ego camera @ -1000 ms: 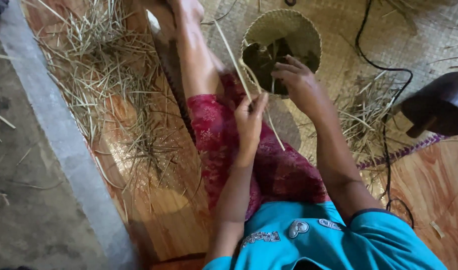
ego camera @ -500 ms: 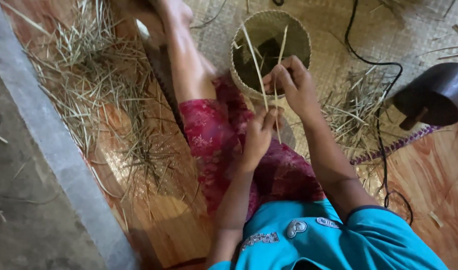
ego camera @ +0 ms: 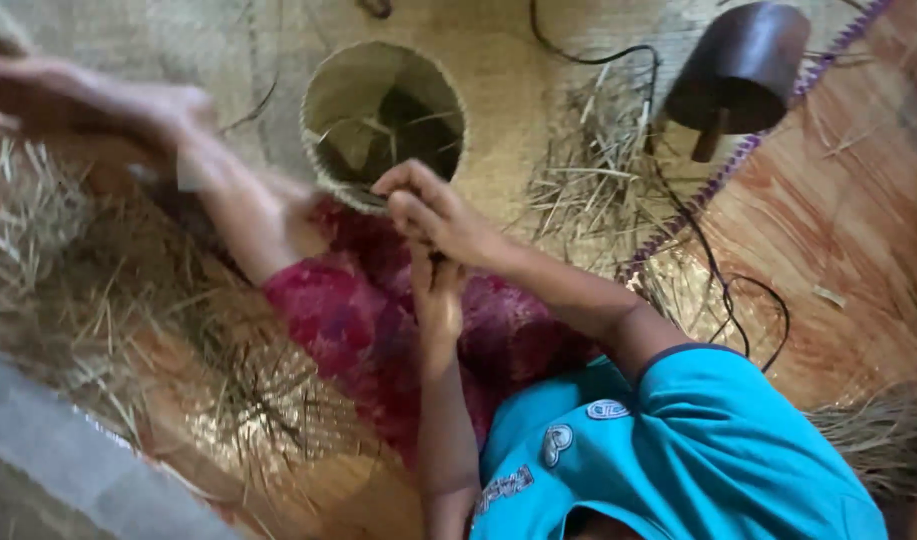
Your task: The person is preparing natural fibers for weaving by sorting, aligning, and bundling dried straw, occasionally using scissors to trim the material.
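Counting: one left hand (ego camera: pixel 438 300) | one right hand (ego camera: pixel 433 210) | one woven basket (ego camera: pixel 383 120)

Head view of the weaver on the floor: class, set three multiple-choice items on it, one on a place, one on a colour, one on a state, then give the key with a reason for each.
1. Where does the woven basket sit?
A. beyond the person's knees, on the mat
B. on the grey ledge
C. behind the person

2. What colour is the person's shirt?
A. yellow
B. turquoise blue
C. black

3. How do the two hands stand?
A. far apart
B. flat on the floor
C. close together over the lap

Key: 1 A, the basket lies on the mat past the legs. 2 B, the sleeve is bright blue. 3 C, the right hand is just above the left hand.
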